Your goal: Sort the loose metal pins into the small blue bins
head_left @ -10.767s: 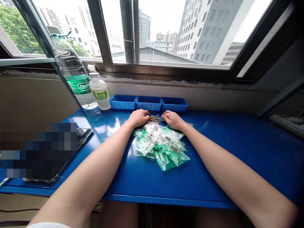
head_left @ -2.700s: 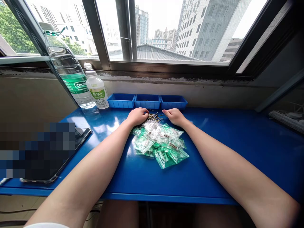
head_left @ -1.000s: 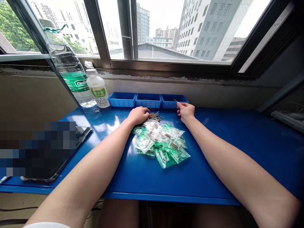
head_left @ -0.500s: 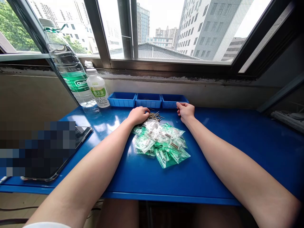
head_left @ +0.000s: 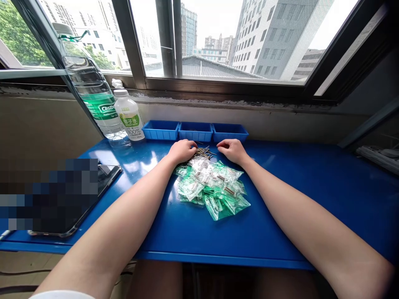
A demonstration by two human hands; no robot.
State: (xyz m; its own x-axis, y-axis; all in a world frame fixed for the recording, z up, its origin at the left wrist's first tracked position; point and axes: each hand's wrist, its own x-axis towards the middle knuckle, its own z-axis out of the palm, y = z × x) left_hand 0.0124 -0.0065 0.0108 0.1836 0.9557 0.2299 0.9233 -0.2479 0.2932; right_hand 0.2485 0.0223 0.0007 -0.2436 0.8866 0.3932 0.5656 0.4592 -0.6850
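Bracing with the left hand (head_left: 181, 150), curled at the left of the pins (head_left: 204, 152), presumably to hold the heap together; can't tell whether gripping any. Finding the pins between both hands, just beyond the bags (head_left: 215, 187). Poised just right of them with the right hand (head_left: 233, 151), loosely open, nothing visible in grasp.

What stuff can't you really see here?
All in the head view:
Under the left hand: its own fingers and palm hide that.
How many metal pins: too small and overlapping.
Bottoms of the blue bins: front walls mostly block them.
Screen of the dark device: blurry squares cover much of it.
White thing at right: cut off by the picture's edge.
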